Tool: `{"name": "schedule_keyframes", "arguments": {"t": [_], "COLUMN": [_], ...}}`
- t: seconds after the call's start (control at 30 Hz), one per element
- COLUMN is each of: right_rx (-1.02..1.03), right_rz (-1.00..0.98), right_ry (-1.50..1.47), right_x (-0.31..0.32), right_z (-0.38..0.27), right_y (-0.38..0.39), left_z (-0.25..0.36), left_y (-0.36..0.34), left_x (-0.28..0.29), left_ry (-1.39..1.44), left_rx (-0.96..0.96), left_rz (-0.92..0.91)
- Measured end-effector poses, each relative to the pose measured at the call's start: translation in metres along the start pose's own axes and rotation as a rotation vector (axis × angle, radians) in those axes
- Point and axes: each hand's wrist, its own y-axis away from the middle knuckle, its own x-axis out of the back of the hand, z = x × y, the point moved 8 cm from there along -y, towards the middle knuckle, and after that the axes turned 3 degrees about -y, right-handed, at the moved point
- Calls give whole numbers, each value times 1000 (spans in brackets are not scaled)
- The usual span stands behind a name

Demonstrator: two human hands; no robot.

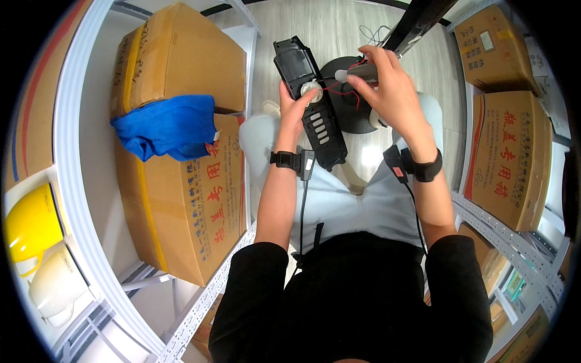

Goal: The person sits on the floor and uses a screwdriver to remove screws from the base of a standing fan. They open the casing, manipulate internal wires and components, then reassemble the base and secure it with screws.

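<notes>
My left hand (pixel 292 109) grips a long black plastic housing (pixel 327 139) by its left edge, thumb on a round whitish part (pixel 311 91). Several light oval pieces line the housing's lower half. My right hand (pixel 390 91) holds a grey cylindrical tool (pixel 362 72) beside the housing's upper right; whether its thin dark tip touches the housing I cannot tell. Red wires (pixel 346 92) hang between the round part and my right hand. Both wrists wear black straps with cabled modules. Beneath the housing is a round black base (pixel 357 121) on the floor.
Shelving holds cardboard boxes on the left (pixel 178 212) and right (pixel 502 157). A blue cloth (pixel 163 127) drapes over the left boxes. Yellow (pixel 33 221) and white helmets (pixel 57 284) sit at far left. A dark upright post (pixel 417 24) and loose cable are at the top.
</notes>
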Motion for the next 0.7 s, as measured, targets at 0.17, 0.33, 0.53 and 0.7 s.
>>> {"name": "schedule_keyframes", "arguments": {"t": [0.17,0.33,0.53,0.7], "right_rx": [-71,-133,26,-217], "right_rz": [-130,-75,-101,-89], "right_ry": [-50,48,-42,46], "right_x": [-10,-11,-9,-10], "right_z": [-8,10,-12,18], "right_y": [5,1,7,0], "left_z": [2,1,6,5], "left_y": [-1,-1,0,0], "left_x": [-2,3,-1,3], "left_ry": [-12,-71,-39,-73], "left_rx": [5,-8,-20,-32], "left_rz": [-20,12,-2,26]}}
